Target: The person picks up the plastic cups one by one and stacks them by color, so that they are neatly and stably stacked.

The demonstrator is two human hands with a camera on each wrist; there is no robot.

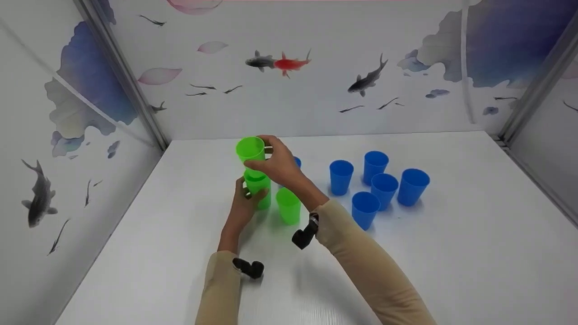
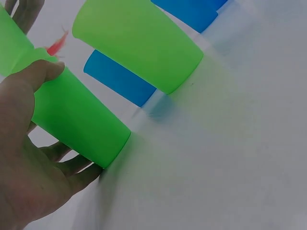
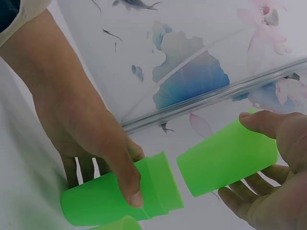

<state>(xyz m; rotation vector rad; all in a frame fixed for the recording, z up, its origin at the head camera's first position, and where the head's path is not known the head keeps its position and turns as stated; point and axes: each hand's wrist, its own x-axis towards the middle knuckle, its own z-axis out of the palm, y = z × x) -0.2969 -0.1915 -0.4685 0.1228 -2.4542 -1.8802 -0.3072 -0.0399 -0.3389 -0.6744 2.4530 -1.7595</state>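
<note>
My left hand grips a green cup stack that stands upright on the table; the right wrist view shows two rims, so one cup sits nested in another. Thumb and fingers wrap its sides. Just above its mouth, my right hand holds another green cup by the side, base down. A small gap separates this cup from the stack in the right wrist view. To the right of the stack, one more green cup stands upright, touched by neither hand.
A blue cup is mostly hidden behind my right hand. Several blue cups stand upright in a loose group on the right. Patterned wall panels enclose the white table at the back and sides.
</note>
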